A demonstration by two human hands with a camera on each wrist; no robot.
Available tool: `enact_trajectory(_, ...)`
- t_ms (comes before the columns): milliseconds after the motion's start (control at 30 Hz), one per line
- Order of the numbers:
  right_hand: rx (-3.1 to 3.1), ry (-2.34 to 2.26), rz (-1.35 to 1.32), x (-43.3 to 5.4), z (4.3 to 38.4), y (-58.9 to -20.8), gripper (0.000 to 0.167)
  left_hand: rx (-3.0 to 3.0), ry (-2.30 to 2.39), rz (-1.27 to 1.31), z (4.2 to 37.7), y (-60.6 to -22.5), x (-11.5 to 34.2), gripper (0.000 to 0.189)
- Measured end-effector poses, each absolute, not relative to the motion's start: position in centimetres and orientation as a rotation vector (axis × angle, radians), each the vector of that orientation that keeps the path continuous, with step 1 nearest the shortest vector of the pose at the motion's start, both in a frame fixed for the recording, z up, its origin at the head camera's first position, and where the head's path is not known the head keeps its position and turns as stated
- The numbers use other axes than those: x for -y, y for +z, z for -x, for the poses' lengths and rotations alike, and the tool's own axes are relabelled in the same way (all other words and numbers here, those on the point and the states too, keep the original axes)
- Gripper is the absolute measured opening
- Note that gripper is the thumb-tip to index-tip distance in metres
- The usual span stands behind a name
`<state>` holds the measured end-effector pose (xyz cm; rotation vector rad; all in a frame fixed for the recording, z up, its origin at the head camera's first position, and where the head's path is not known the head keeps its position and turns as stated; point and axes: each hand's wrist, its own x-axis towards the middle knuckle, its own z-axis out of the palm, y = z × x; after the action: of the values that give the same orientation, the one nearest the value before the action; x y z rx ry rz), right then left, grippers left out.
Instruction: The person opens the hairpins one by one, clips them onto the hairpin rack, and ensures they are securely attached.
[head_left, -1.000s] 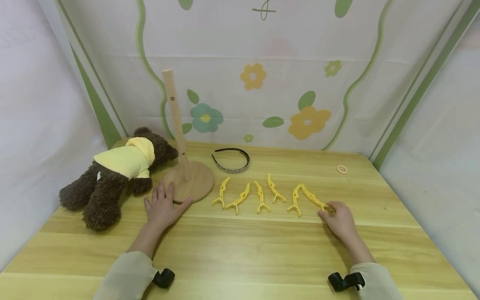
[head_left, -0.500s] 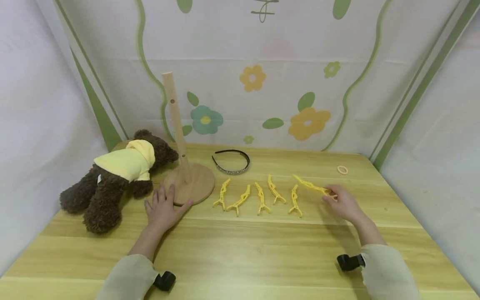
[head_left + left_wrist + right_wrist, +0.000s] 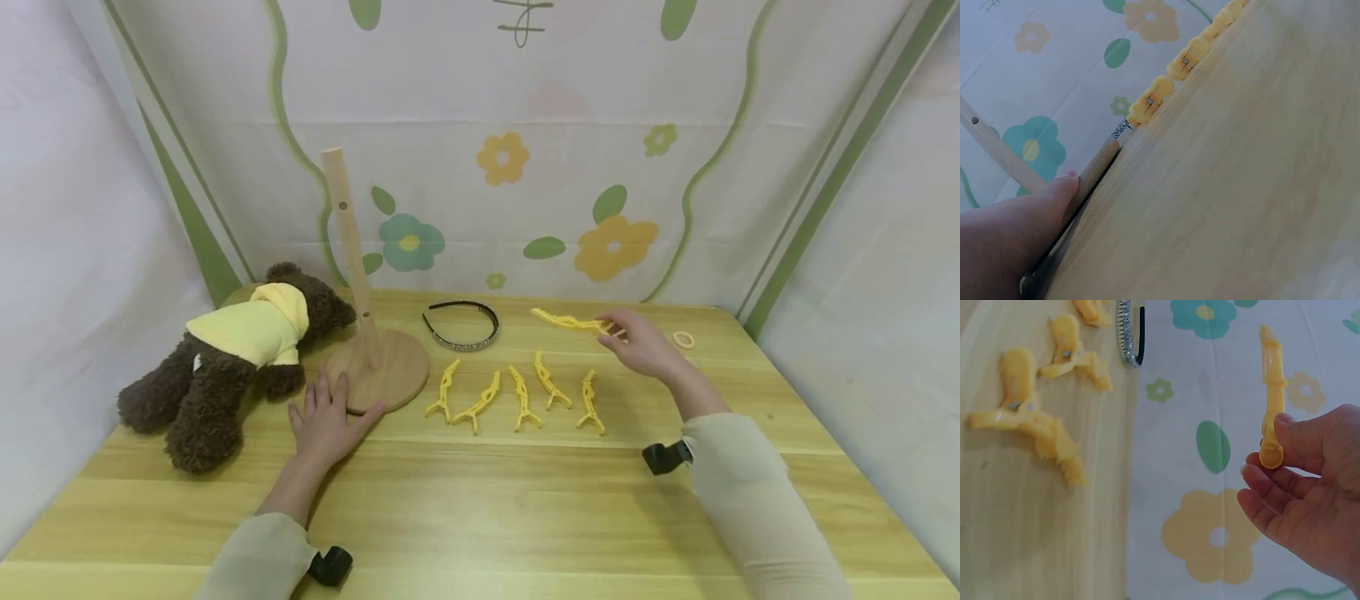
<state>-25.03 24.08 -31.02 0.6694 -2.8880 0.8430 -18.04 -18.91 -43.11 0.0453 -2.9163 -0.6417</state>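
My right hand [image 3: 639, 343] pinches a yellow alligator hair clip [image 3: 564, 320] by its handle end, raised above the table toward the back. In the right wrist view, thumb and fingertips meet at the hinge end of the clip [image 3: 1274, 394], whose long jaw points away from the hand. My left hand [image 3: 327, 422] lies with spread fingers on the near left edge of a round wooden base [image 3: 401, 371], from which an upright post [image 3: 351, 237] rises. Several more yellow hair clips [image 3: 522, 397] lie in a row on the table between the hands.
A black headband [image 3: 467, 346] with a glittery band lies behind the clips. A brown teddy bear [image 3: 206, 400] in a yellow hoodie lies left of the stand. Small pale rings [image 3: 683, 339] sit at the back right. A flowered curtain [image 3: 450, 108] closes off the back.
My right hand has lifted the rightmost hair clip off the table and carried it up, back and to the left. The left hand stays on the wooden base.
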Motion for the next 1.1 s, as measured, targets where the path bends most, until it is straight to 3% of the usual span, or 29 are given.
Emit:
enact_trajectory(367, 2.853, 0.746, -0.852, -17.5, 27.2, -31.1, 0.031, 2.912, -0.649, -0.049, 18.1, -43.5, 19.0, 0.094)
enact_trajectory(1100, 2.839, 0.852, -0.925, -6.2, 28.4, -33.2, 0.017, 2.91, -0.656, -0.048, 18.1, -43.1, 19.0, 0.093)
